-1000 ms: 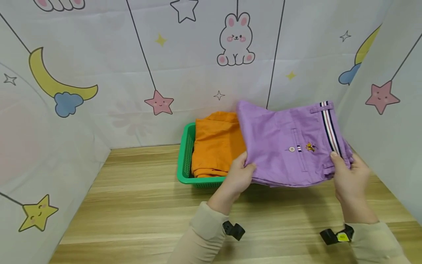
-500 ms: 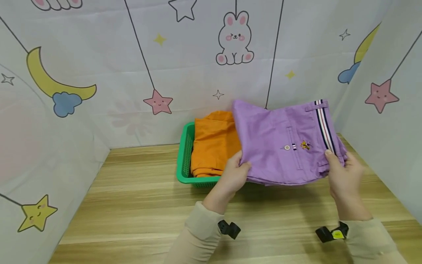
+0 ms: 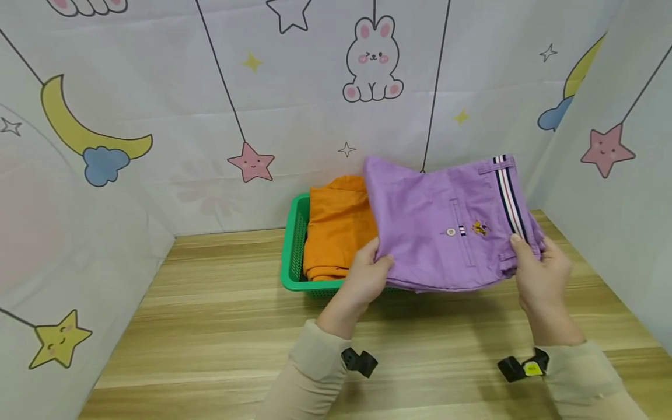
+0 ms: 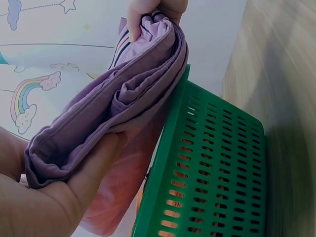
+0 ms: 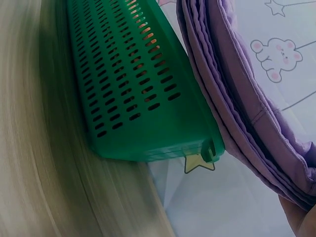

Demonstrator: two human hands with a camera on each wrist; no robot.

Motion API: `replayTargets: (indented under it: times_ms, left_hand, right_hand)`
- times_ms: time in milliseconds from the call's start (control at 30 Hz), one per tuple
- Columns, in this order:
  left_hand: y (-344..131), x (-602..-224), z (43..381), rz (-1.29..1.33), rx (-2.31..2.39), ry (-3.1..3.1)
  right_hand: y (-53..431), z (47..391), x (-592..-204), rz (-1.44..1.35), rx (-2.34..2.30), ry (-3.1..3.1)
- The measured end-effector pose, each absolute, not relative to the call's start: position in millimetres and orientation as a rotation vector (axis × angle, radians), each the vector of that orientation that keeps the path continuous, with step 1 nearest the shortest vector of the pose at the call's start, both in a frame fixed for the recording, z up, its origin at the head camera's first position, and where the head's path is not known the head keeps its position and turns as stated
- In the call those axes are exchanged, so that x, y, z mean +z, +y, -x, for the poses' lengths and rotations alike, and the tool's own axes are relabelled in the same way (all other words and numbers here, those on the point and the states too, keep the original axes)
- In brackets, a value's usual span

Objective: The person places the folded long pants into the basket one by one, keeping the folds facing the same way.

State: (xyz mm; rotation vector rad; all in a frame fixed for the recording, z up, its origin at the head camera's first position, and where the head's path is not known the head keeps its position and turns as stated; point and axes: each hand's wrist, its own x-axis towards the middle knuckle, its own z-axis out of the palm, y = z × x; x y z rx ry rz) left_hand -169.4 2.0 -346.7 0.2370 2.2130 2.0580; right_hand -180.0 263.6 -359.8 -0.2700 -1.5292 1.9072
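Folded purple trousers (image 3: 425,233), with a striped waistband tab, a button and a small embroidered figure, are held up tilted in both hands. My left hand (image 3: 367,277) grips the lower left corner, thumb on top. At the waistband corner, my right hand (image 3: 543,274) pinches the cloth between thumb and fingers. The left wrist view shows the trousers' layered folds (image 4: 113,103) edge-on. Under and behind them stands a green plastic basket (image 3: 299,286) with a folded orange garment (image 3: 336,233) in its left part. The trousers hide the basket's right part.
The basket stands on a wood-grain tabletop (image 3: 220,326), close to the back wall. White printed cloth (image 3: 294,116) hangs at the back and on both sides. A small black camera (image 3: 359,361) is worn on each wrist.
Both hands have shifted a little to the left with the purple trousers, which now cover slightly more of the orange garment. The basket has stayed in place.
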Motion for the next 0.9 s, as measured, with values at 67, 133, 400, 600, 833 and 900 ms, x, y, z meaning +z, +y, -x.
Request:
replayTargets:
  times_ms: [67, 133, 400, 600, 833, 900]
  left_hand:
    - [1, -346, 170, -0.234, 2.057, 2.215]
    - [0, -346, 169, -0.234, 2.061, 2.215]
    - [-5, -344, 169, -0.247, 2.069, 2.223]
    - [-9, -343, 169, -0.264, 2.065, 2.233]
    - [-14, -343, 170, -0.272, 2.051, 2.239]
    - [-16, -342, 170, -0.278, 2.05, 2.246]
  right_hand:
    - [263, 180, -360, 0.273, 1.914, -1.531]
    - [261, 180, -360, 0.273, 1.896, -1.554]
    - [256, 183, -362, 0.219, 1.904, -1.553]
    - [253, 185, -362, 0.202, 1.912, -1.551]
    - [248, 187, -362, 0.177, 1.913, -1.565]
    - [247, 188, -362, 0.178, 1.927, -1.557]
